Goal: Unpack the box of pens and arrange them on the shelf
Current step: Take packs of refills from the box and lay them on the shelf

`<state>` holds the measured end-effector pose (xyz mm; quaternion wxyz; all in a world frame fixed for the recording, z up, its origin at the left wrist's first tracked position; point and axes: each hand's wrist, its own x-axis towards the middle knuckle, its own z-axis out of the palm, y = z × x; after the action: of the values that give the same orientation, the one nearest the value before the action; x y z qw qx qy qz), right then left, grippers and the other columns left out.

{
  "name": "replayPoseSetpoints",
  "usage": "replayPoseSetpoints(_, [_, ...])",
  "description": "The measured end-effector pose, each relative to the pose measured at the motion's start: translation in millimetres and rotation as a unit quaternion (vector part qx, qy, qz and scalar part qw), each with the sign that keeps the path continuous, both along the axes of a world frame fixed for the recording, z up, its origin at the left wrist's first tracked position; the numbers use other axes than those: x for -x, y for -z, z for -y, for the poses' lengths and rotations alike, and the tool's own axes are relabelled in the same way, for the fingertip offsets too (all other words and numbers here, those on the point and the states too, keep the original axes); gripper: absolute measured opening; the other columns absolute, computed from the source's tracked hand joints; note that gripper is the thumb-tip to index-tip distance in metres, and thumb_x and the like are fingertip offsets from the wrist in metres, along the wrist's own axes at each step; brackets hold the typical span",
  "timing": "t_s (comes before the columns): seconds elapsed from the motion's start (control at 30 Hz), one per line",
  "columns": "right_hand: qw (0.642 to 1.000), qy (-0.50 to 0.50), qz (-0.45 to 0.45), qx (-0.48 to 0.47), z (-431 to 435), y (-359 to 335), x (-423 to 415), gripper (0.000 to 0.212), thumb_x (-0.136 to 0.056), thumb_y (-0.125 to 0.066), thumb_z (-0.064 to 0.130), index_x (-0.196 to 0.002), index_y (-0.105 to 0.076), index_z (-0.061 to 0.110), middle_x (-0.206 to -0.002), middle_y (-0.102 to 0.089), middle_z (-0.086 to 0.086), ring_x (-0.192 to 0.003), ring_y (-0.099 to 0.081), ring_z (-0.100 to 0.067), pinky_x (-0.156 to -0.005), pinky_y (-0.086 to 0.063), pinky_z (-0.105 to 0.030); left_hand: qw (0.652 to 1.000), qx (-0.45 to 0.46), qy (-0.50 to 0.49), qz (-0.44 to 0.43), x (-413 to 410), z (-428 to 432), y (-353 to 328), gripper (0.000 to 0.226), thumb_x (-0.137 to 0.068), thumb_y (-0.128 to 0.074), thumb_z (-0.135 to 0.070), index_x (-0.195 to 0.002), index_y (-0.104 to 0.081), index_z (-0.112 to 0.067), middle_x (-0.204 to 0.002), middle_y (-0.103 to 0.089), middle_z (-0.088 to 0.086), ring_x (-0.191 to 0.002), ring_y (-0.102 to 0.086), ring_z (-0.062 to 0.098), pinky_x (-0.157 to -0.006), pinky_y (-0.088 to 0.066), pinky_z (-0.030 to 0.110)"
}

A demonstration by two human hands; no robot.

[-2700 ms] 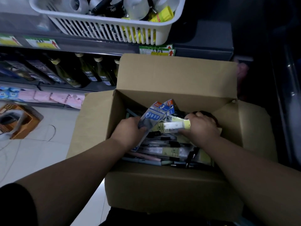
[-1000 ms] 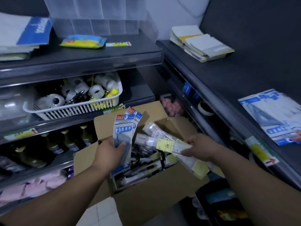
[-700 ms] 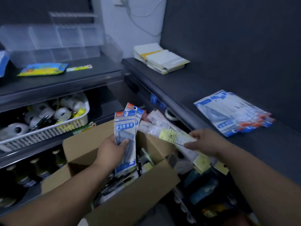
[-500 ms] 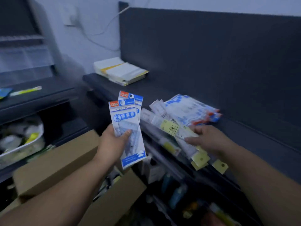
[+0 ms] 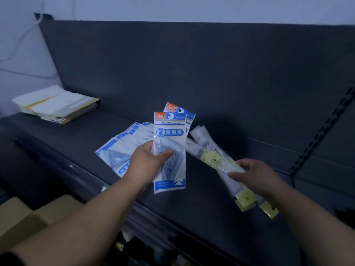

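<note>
My left hand (image 5: pixel 146 164) pinches two blue packs (image 5: pixel 170 150) above the dark shelf (image 5: pixel 76 135). My right hand (image 5: pixel 255 177) grips long clear packs (image 5: pixel 213 156) with yellow tags. A blue pile (image 5: pixel 119 148) lies on the shelf behind them, with papers (image 5: pixel 55 104) far left. Before, my hands were over the box (image 5: pixel 23 217). Now it's low on the left.

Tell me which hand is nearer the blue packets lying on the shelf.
Left. The left hand overlaps the pile at its right edge; the right hand, gripping clear yellow-tagged packs, is off to the right.

Dim, bluish cast; soft overall (motion blur), wide-angle bending at edges, dark grey metal shelf (image 5: pixel 80 135) underexposed.
</note>
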<state>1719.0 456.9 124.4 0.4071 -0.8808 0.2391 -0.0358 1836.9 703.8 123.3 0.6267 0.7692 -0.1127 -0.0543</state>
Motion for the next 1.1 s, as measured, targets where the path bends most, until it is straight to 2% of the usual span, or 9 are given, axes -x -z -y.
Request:
replayPoseSetpoints(0.17, [0.980, -0.037, -0.033, 0.194, 22.1, 6.0, -5.3, 0.009, -0.084, -0.067, 0.037, -0.089, -0.061, 0.041, -0.078, -0.065, 0.014, -0.069, -0.058, -0.002, -0.061, -0.048, -0.028, 0.995, 0.029, 0.082, -0.046, -25.7, 26.5, 6.7, 0.011, -0.085, -0.069, -0.026, -0.094, -0.070, -0.020, -0.091, -0.075, -0.004, -0.085, -0.072, 0.015, -0.077, -0.056, 0.035])
replayPoseSetpoints(0.27, [0.963, -0.050, -0.056, 0.259, 23.0, 15.9, -2.0, 0.015, -0.086, -0.061, 0.042, -0.100, -0.057, 0.042, -0.086, -0.065, 0.015, -0.081, -0.060, -0.009, -0.067, -0.049, -0.029, 0.981, 0.070, 0.130, -0.122, -36.8, 37.5, 25.4, 0.016, -0.088, -0.067, -0.024, -0.103, -0.068, -0.020, -0.099, -0.074, 0.001, -0.090, -0.071, 0.020, -0.081, -0.056, 0.039])
replayPoseSetpoints(0.47, [0.977, -0.050, -0.046, 0.201, 15.6, 37.9, 7.6, 0.016, -0.091, -0.058, 0.035, -0.105, -0.058, 0.043, -0.084, -0.060, 0.017, -0.082, -0.056, -0.009, -0.068, -0.046, -0.026, 0.954, 0.109, 0.191, -0.201, -45.0, 58.0, 52.3, 0.022, -0.086, -0.066, -0.026, -0.107, -0.064, -0.021, -0.100, -0.074, 0.004, -0.091, -0.071, 0.024, -0.071, -0.057, 0.037])
replayPoseSetpoints(0.6, [0.976, -0.056, -0.067, 0.197, 10.2, 50.2, 12.4, 0.029, -0.092, -0.056, 0.040, -0.119, -0.050, 0.047, -0.111, -0.053, 0.019, -0.104, -0.052, -0.008, -0.085, -0.047, -0.029, 0.943, 0.105, 0.235, -0.210, -48.0, 65.0, 56.7, 0.023, -0.081, -0.067, -0.030, -0.103, -0.067, -0.023, -0.101, -0.074, 0.003, -0.090, -0.071, 0.021, -0.062, -0.057, 0.027])
replayPoseSetpoints(0.7, [0.964, -0.057, -0.094, 0.240, 7.0, 55.2, 13.1, 0.040, -0.092, -0.052, 0.049, -0.129, -0.039, 0.045, -0.123, -0.046, 0.015, -0.115, -0.046, -0.011, -0.088, -0.044, -0.030, 0.937, 0.105, 0.257, -0.211, -49.2, 66.9, 60.8, 0.028, -0.081, -0.067, -0.032, -0.106, -0.066, -0.021, -0.102, -0.074, 0.003, -0.091, -0.071, 0.021, -0.062, -0.057, 0.026])
replayPoseSetpoints(0.8, [0.966, -0.037, -0.096, 0.237, 9.4, 51.5, 10.5, 0.024, -0.089, -0.057, 0.045, -0.109, -0.043, 0.041, -0.105, -0.054, 0.017, -0.098, -0.054, -0.012, -0.075, -0.043, -0.028, 0.932, 0.079, 0.289, -0.206, -48.6, 68.7, 62.4, 0.037, -0.073, -0.070, -0.038, -0.106, -0.066, -0.022, -0.102, -0.074, 0.002, -0.093, -0.071, 0.021, -0.068, -0.056, 0.031])
replayPoseSetpoints(0.93, [0.981, 0.014, -0.081, 0.178, 12.6, 43.0, 4.9, 0.011, -0.081, -0.070, 0.041, -0.087, -0.062, 0.037, -0.080, -0.066, 0.017, -0.079, -0.060, -0.005, -0.073, -0.052, -0.030, 0.945, 0.050, 0.273, -0.175, -55.3, 68.7, 67.5, 0.021, -0.084, -0.068, -0.030, -0.104, -0.067, -0.023, -0.099, -0.074, 0.001, -0.090, -0.072, 0.020, -0.075, -0.054, 0.035])
replayPoseSetpoints(1.03, [0.981, 0.066, -0.060, 0.173, 11.3, 38.8, 0.2, 0.016, -0.073, -0.075, 0.050, -0.080, -0.064, 0.041, -0.075, -0.066, 0.022, -0.074, -0.060, 0.002, -0.066, -0.051, -0.025, 0.955, 0.054, 0.247, -0.156, -59.4, 66.0, 72.4, 0.017, -0.089, -0.064, -0.026, -0.105, -0.066, -0.022, -0.099, -0.074, -0.001, -0.090, -0.071, 0.018, -0.077, -0.054, 0.037])
replayPoseSetpoints(1.1, [0.973, 0.100, -0.070, 0.195, 14.2, 38.3, 1.7, 0.027, -0.068, -0.075, 0.060, -0.082, -0.062, 0.041, -0.078, -0.064, 0.023, -0.077, -0.059, 0.001, -0.068, -0.048, -0.024, 0.959, 0.056, 0.233, -0.149, -60.8, 65.3, 75.1, 0.016, -0.090, -0.064, -0.025, -0.105, -0.065, -0.023, -0.098, -0.074, -0.003, -0.089, -0.071, 0.017, -0.078, -0.054, 0.038])
